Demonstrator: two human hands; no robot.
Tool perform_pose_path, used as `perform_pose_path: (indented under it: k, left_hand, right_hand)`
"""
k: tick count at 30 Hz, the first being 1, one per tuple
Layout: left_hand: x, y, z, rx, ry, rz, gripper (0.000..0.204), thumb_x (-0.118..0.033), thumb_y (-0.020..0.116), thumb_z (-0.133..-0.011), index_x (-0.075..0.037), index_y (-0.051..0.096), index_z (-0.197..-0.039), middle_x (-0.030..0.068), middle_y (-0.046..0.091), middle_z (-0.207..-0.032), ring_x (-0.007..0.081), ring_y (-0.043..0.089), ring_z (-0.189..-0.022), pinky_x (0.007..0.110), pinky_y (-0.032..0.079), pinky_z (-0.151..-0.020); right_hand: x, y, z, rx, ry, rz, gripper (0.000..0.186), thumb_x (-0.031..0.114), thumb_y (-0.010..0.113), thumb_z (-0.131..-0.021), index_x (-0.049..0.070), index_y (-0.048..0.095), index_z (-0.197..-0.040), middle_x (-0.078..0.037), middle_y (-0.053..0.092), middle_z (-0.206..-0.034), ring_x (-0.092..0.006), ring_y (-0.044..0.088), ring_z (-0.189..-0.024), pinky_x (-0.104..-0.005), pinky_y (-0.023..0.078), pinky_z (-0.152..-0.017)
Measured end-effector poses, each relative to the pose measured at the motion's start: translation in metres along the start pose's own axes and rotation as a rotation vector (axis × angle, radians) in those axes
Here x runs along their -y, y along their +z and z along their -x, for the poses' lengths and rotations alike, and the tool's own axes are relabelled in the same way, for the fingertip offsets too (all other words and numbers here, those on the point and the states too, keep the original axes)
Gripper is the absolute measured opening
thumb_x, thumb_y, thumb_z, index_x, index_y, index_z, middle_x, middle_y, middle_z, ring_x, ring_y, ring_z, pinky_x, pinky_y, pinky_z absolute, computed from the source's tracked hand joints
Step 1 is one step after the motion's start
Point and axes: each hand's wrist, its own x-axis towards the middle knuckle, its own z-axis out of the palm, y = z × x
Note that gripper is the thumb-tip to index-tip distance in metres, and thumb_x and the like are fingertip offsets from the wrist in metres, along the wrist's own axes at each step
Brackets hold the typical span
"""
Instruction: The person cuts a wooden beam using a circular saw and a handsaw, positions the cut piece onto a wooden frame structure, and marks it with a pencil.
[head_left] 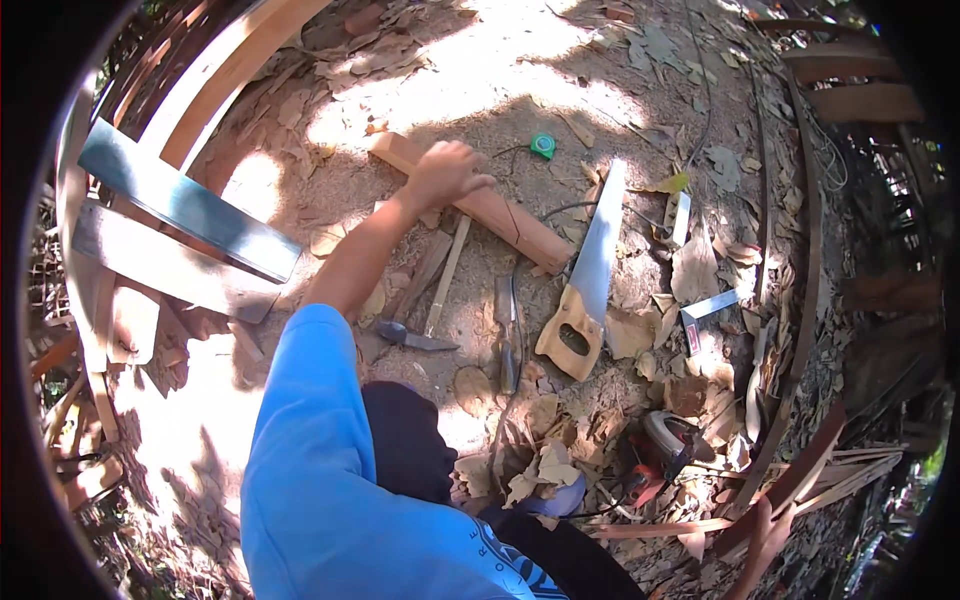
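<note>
My left hand (447, 175) is closed over a rough wooden block (520, 230) lying diagonally on the ground. Near the lower right edge my right hand (768, 528) grips a reddish plank (812, 450) among thin wood strips. A handsaw (597, 265) with a wooden handle lies right of the block, and a green tape measure (543, 146) sits above it. Below the block are a hammer (415, 337) and a chisel (507, 350). A metal square (700, 320) rests farther right.
Metal-faced boards (190, 200) and planks (225, 50) stand at the left. A red power tool (650, 465) with a cord lies at lower right. Dry leaves and sawdust cover the sunlit ground, and stacked wood (860, 100) lines the right rim.
</note>
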Motion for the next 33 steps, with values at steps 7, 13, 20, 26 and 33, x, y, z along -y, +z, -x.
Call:
perform_pose_path:
  k: [7,13,20,26,33]
  left_hand:
    - [-0.011,0.086,-0.002,0.109,-0.034,0.252,0.05,-0.054,0.053,-0.098,-0.008,0.07,-0.086,0.0115,0.069,-0.087,0.0319,0.066,-0.094,0.046,0.049,-0.092]
    - [0.069,0.009,-0.035,-0.132,-0.558,0.683,0.065,-0.059,0.043,-0.103,-0.016,0.049,-0.056,-0.0008,0.039,-0.045,0.0132,0.035,-0.038,0.039,0.03,-0.036]
    - [0.138,-0.102,0.0,-0.461,-0.425,0.155,0.067,-0.058,0.041,-0.102,-0.01,0.058,-0.058,0.0129,0.055,-0.051,0.0245,0.052,-0.044,0.049,0.036,-0.046]
    - [0.13,-0.094,0.028,-0.316,-0.452,0.179,0.057,-0.048,0.048,-0.101,-0.001,0.065,-0.074,0.0205,0.06,-0.068,0.0379,0.058,-0.061,0.046,0.045,-0.062]
    - [0.09,-0.017,0.023,-0.299,-0.22,0.129,0.048,-0.041,0.051,-0.1,-0.009,0.058,-0.065,0.0128,0.061,-0.063,0.0288,0.062,-0.062,0.043,0.05,-0.061]
  right_hand:
    - [0.227,0.203,-0.073,0.365,0.092,-0.211,0.047,0.038,0.064,-0.089,-0.002,0.065,-0.115,-0.007,0.066,-0.099,-0.0169,0.059,-0.088,-0.0301,0.046,-0.082]
    - [0.273,0.368,-0.121,0.468,-0.061,-0.273,0.049,0.036,0.065,-0.092,-0.008,0.065,-0.113,-0.014,0.069,-0.099,-0.0209,0.064,-0.091,-0.0329,0.048,-0.086]
    - [0.371,0.565,-0.133,0.199,-0.535,0.189,0.087,0.053,0.076,-0.08,-0.003,0.05,-0.142,-0.029,0.063,-0.123,-0.0459,0.059,-0.116,-0.05,0.047,-0.099]
    - [0.339,0.625,-0.104,0.324,-0.557,0.232,0.094,0.049,0.078,-0.078,0.013,0.035,-0.154,-0.027,0.063,-0.12,-0.0446,0.059,-0.114,-0.0512,0.048,-0.096]
    - [0.296,0.582,-0.046,0.387,-0.678,-0.08,0.086,0.034,0.082,-0.08,0.004,0.041,-0.149,-0.024,0.062,-0.125,-0.0441,0.06,-0.112,-0.049,0.048,-0.097]
